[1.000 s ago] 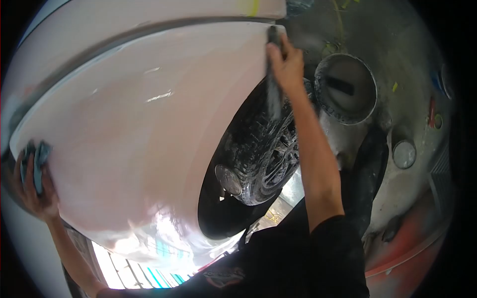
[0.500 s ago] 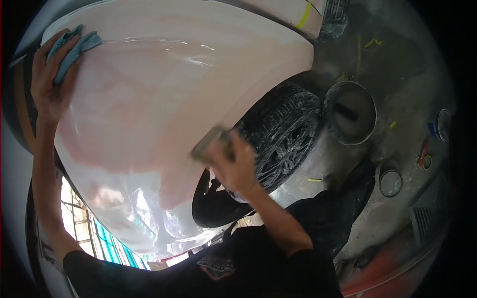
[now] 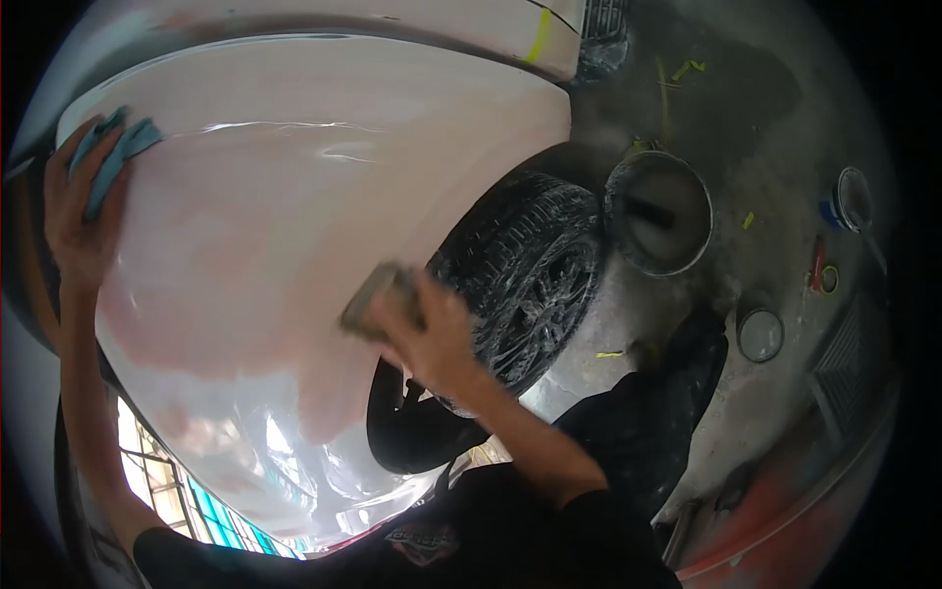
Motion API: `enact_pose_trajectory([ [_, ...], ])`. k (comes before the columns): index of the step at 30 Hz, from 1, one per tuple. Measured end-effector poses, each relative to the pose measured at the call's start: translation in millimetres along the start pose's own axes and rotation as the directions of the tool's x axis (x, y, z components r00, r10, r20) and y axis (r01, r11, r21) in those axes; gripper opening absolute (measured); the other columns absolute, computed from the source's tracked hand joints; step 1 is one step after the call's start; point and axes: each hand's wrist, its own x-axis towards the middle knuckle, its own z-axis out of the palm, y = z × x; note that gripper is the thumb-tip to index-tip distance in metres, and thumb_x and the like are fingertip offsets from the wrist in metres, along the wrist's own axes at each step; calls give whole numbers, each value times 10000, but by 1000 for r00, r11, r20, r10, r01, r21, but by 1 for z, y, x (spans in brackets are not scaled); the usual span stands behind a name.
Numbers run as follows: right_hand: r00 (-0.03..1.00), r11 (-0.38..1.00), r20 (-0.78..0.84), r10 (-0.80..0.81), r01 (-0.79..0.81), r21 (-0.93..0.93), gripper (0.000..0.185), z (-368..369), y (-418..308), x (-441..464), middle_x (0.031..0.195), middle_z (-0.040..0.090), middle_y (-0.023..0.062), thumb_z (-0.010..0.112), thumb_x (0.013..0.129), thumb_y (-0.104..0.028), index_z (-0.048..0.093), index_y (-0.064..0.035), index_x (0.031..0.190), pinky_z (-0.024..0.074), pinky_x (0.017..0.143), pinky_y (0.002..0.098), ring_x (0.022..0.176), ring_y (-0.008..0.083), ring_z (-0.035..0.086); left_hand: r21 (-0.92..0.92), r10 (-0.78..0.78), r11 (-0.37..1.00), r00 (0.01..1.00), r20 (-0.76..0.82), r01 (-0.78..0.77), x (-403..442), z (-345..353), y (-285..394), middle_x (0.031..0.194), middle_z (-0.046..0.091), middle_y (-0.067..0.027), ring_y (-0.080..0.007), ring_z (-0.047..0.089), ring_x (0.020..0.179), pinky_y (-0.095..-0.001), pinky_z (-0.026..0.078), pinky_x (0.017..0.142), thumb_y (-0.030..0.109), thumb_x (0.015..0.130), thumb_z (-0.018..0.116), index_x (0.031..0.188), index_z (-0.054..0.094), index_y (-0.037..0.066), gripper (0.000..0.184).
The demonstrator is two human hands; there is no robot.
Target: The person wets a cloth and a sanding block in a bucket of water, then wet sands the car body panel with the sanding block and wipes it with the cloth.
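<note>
A car's fender panel (image 3: 265, 226), whitish with pink patches and wet shine, fills the left and middle. On its far left edge lies my left hand (image 3: 86, 211), fingers bent over a blue-green cloth (image 3: 118, 162). My right hand (image 3: 432, 329) grips a grey-brown block (image 3: 378, 299), blurred by motion, against the panel just left of the wheel arch. Beside it is the black tire (image 3: 520, 226) with whitish smears and a dark spoked wheel (image 3: 549, 314).
A round bucket (image 3: 687, 257) with a dark bar in it stands right of the tire. Farther right are a small round can (image 3: 760, 335), a blue can (image 3: 852, 199), a red-handled tool (image 3: 817, 265) and a grey grate (image 3: 842, 358). Yellow tape (image 3: 539, 37) marks the adjoining panel.
From the panel's upper right corner, my right hand has come down to beside the wheel arch with the block. My left hand keeps the cloth at the left edge. The camera view has shifted.
</note>
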Motion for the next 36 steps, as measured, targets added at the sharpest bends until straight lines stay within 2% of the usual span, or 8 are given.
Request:
enact_pose_trajectory([
  [5,809,859,-302,504,-506,78,649,-50,198,136,1273,517,327,650,1000,-410,544,3,1489,465,1030,461,1172,455,571,-35,6,999,999,-34,-7,2,5,0,1363,656,-164,-328,640,1247,-433,517,1051,-54,873,764,1280,732,74,428],
  [8,794,842,-324,515,-539,17,632,-47,204,136,1237,530,316,642,1009,-392,537,-1,1495,468,1007,467,1126,455,585,-1,-16,1000,1000,-13,16,2,2,0,1376,649,-164,-334,636,1254,-427,511,1061,-52,885,753,1293,722,72,428],
  [13,989,997,-128,75,-79,-24,711,-12,10,28,1334,522,357,730,891,-300,482,-146,1539,485,954,553,1119,526,559,0,-21,1000,1000,0,21,-2,1,1,1392,643,-157,-338,624,1279,-422,500,1082,-40,903,743,1309,710,70,422],
  [16,975,997,-218,47,-59,-47,720,-20,68,62,1360,503,344,705,919,-316,449,-138,1569,469,1054,572,1247,559,518,16,8,1000,1000,15,-8,-6,5,-11,1386,636,-168,-338,625,1262,-422,512,1058,-47,888,747,1301,714,71,431],
  [21,647,700,-303,700,-706,110,605,-47,263,137,1223,525,317,599,1016,-388,530,-29,1499,481,1006,507,1146,471,589,-22,15,1000,1000,6,-15,-6,6,-9,1389,634,-172,-343,627,1255,-425,511,1062,-60,894,736,1288,715,50,409],
  [27,935,950,-180,305,-312,-6,657,-30,56,66,1465,430,365,686,957,-329,499,-47,1521,454,1098,525,1295,538,500,21,1,1000,1000,9,-1,0,4,-5,1376,633,-191,-357,623,1256,-436,519,1056,-67,907,720,1276,712,30,382],
  [30,962,976,-165,217,-220,0,667,-29,83,67,1477,424,362,690,949,-327,493,-57,1527,447,1103,546,1305,550,485,-14,8,1000,1000,11,-8,-5,6,-7,1375,640,-189,-361,617,1259,-450,516,1054,-53,914,726,1292,707,27,387],
  [36,631,669,-223,743,-716,201,671,-47,300,133,1271,531,360,583,992,-477,507,-42,1497,514,982,526,1165,517,600,-41,18,999,1000,19,-18,-11,9,-19,1381,618,-217,-375,618,1246,-467,525,1044,-22,964,662,1308,687,1,346],
])
